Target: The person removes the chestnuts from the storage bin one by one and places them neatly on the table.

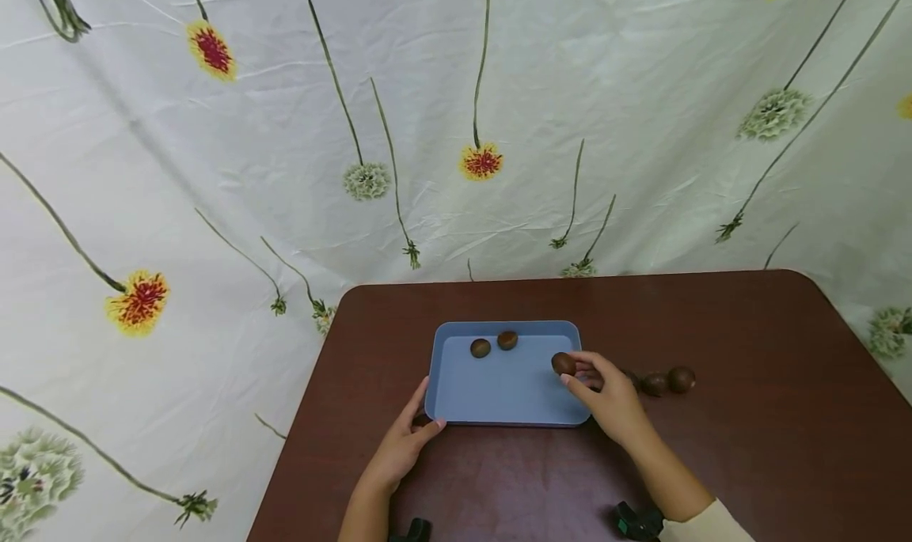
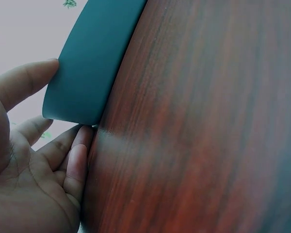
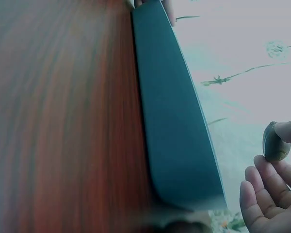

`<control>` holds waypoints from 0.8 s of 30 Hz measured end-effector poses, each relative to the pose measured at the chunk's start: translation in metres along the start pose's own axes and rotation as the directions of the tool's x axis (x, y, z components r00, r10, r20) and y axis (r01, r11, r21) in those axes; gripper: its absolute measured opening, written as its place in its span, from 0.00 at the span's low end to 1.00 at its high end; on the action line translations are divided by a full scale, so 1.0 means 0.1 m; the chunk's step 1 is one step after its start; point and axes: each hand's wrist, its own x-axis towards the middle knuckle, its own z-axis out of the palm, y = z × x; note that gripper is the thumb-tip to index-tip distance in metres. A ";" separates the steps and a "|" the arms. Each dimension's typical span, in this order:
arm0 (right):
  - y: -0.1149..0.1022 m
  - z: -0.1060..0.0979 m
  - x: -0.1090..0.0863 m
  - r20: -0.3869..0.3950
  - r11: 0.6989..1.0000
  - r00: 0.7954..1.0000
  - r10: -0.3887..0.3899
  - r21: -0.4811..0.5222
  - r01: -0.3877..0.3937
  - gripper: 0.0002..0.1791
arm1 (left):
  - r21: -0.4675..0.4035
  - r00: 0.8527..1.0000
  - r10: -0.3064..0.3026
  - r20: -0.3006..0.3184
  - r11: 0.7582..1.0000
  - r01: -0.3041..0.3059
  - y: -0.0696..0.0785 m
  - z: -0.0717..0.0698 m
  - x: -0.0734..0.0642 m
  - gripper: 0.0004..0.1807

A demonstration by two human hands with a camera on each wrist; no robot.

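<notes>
Left hand (image 1: pixel 403 441) spread, touching tray (image 1: pixel 502 385); right hand (image 1: pixel 608 393) pinching probable fruit (image 1: pixel 562 364).

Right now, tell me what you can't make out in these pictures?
- Head view: part of the brown ball nearest the right hand, hidden behind that hand.
- Head view: most of the black object below the left hand, cut off by the bottom edge.
- Left wrist view: the inside of the tray, hidden by its outer side.
- Right wrist view: dark shapes, blurred and cut off by the bottom edge.
</notes>
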 end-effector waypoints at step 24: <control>0.47 -0.67 -0.58 -0.073 0.974 0.988 0.136 -0.175 -0.147 0.32 | -0.038 0.999 0.038 -0.016 0.999 -0.039 0.03 0.03 -0.02 0.45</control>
